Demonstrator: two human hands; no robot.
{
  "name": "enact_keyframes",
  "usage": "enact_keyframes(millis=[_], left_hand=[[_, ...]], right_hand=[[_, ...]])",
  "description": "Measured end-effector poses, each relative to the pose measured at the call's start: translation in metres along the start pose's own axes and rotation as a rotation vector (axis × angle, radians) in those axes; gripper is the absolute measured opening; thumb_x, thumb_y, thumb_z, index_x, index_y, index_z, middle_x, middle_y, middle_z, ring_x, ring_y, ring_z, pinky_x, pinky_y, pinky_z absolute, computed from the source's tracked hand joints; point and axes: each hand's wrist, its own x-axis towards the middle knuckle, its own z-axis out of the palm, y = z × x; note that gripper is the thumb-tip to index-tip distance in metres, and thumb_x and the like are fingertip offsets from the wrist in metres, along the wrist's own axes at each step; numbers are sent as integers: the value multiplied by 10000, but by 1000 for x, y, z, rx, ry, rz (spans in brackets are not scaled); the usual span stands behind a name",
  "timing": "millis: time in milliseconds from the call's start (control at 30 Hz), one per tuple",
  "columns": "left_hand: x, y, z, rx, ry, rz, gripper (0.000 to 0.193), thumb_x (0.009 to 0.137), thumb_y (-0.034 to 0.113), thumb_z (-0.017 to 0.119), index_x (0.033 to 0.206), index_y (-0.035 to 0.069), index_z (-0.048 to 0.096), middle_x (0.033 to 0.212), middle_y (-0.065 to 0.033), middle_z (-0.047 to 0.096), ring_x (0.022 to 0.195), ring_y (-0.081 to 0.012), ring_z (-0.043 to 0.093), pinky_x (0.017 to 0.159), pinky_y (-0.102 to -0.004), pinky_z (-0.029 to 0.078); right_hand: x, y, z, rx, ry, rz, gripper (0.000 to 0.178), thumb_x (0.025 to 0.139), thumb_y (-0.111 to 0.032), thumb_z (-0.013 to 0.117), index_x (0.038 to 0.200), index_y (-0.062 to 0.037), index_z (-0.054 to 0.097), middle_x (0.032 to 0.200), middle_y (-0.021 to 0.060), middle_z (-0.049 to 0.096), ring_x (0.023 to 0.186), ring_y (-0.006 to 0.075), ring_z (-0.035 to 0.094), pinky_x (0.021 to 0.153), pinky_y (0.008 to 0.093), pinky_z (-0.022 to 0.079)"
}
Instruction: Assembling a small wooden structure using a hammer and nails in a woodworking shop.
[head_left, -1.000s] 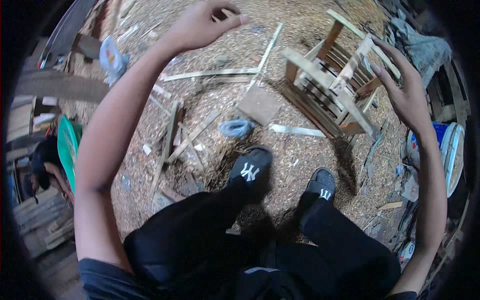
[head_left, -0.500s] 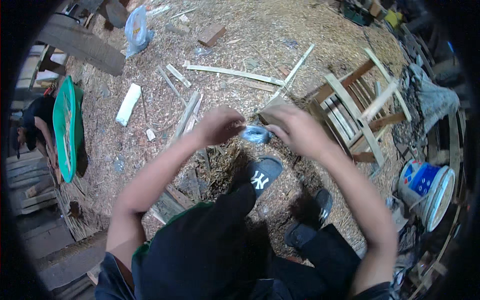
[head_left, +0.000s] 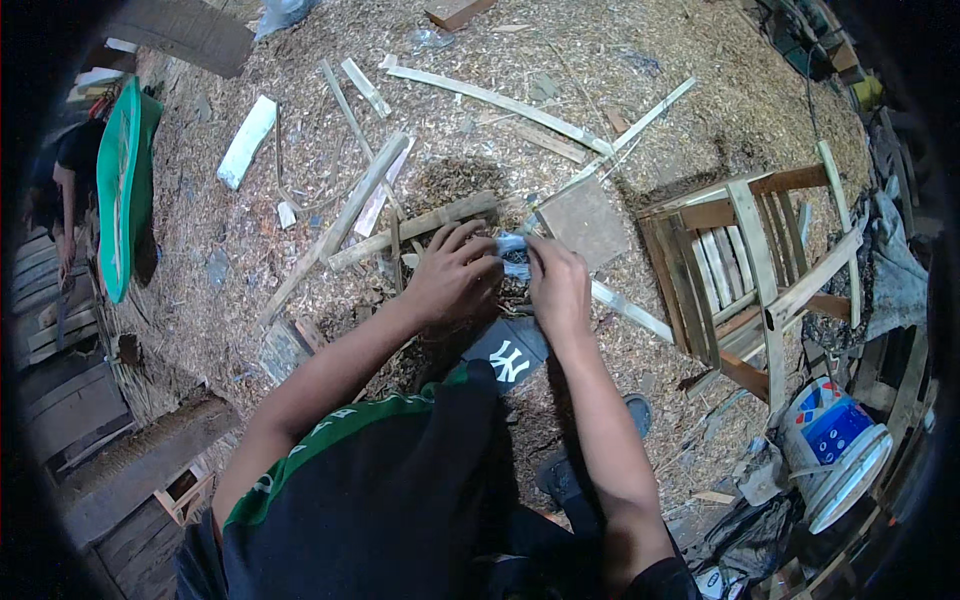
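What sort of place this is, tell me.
Probably a rough woodworking area: wood shavings or chips are strewn underfoot, with loose wooden pieces and a slatted wooden frame among them.

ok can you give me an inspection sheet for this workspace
Surface: floor strewn with wood chips
Job's things: bluish plastic item, partly hidden
Clutter: loose wooden strips, flat squarish board
Hands: left hand and right hand both at the plastic item; grip unclear
Cables: thin dark strand upper right, possibly a cord
Surroundings: slatted wooden frame and white-and-blue bucket at right; green tub and another person's arm at left
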Motion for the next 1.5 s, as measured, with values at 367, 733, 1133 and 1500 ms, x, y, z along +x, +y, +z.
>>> enact_keyframes(millis=[367, 733, 1133, 1500], left_hand=[[-4, 9, -4, 63, -135, -65, 437, 882, 376, 703, 1249, 158, 608, 1509, -132, 425, 1472, -404, 291, 1212, -593, 211], [-13, 4, 3, 33, -123, -92, 482, 898, 401, 676, 1313, 172, 588, 1575, -119, 374, 1478, -419, 271, 1204, -620, 213], [-12, 2, -1, -151, 27, -104, 297, 889, 300, 709, 1132, 137, 655, 1439, -87, 530, 1407, -368, 387, 1153, -558, 299], [19, 3, 10, -216, 227, -43, 212, 789, 131, 805, 991, 182, 761, 1024, 14, 739, 1162, -213, 618, 1008, -428, 408]], right_hand=[[-14, -9, 11, -30, 32, 16, 285, 821, -63, 749, 1105, -59, 719, 1339, 125, 644, 1092, 362, 648, 937, 444, 483], [-15, -14, 25, -132, 151, 18, 140, 838, -76, 740, 974, -42, 746, 1167, 105, 711, 1059, 317, 667, 930, 422, 478], [-21, -10, 26, 276, 302, 262, 83, 882, -42, 714, 881, 38, 735, 980, 159, 724, 912, 297, 702, 858, 375, 530], [-22, -8, 27, 240, 287, 226, 90, 883, -58, 722, 889, 32, 728, 995, 149, 714, 934, 297, 691, 862, 383, 524]])
